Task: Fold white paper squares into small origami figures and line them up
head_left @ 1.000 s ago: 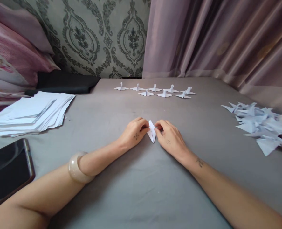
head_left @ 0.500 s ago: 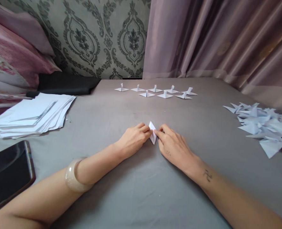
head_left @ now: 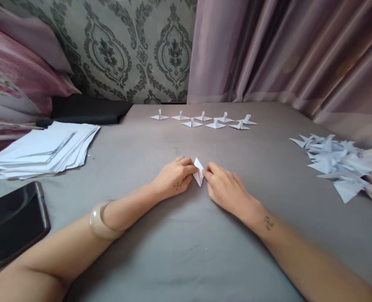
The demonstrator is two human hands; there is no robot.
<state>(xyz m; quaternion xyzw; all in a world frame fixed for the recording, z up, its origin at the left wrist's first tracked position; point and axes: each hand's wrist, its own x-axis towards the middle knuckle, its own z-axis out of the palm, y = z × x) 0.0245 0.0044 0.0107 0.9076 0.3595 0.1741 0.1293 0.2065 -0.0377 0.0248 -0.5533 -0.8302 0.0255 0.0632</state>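
A small piece of white folded paper, shaped like a narrow diamond, stands between my hands with one point away from me and one toward me. My left hand pinches its left edge, thumb and fingers closed together. On the opposite side, my right hand has its fingers closed at the paper's right edge. The fingertips cover parts of both edges. Beyond them, several folded paper birds are set out in two rows at the far side of the grey surface.
On the left lies a stack of white paper sheets, with a dark smartphone nearer to me. A heap of folded paper birds is on the right. Black folded cloth lies at the back left, and curtains hang behind.
My left hand has rolled, bringing the marks on its back into view. Both hands and the folded paper appear slightly higher and further left; the whole view has shifted a little too.
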